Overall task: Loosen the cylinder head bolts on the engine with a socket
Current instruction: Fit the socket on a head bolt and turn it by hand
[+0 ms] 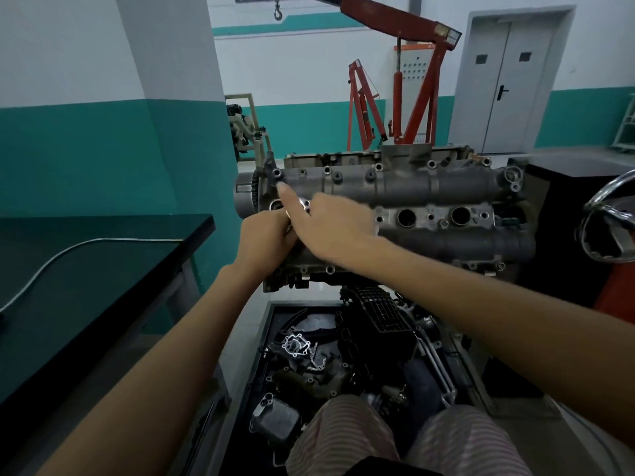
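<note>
At engine [429, 197] left end: both hands, no legible writing.

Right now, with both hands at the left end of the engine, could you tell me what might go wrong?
1. Both the left hand and right hand crowd one corner of the engine; a slip could knock knuckles on the casting.
2. The tray of loose parts lies right below, so a dropped tool or bolt may get lost among them.
</note>
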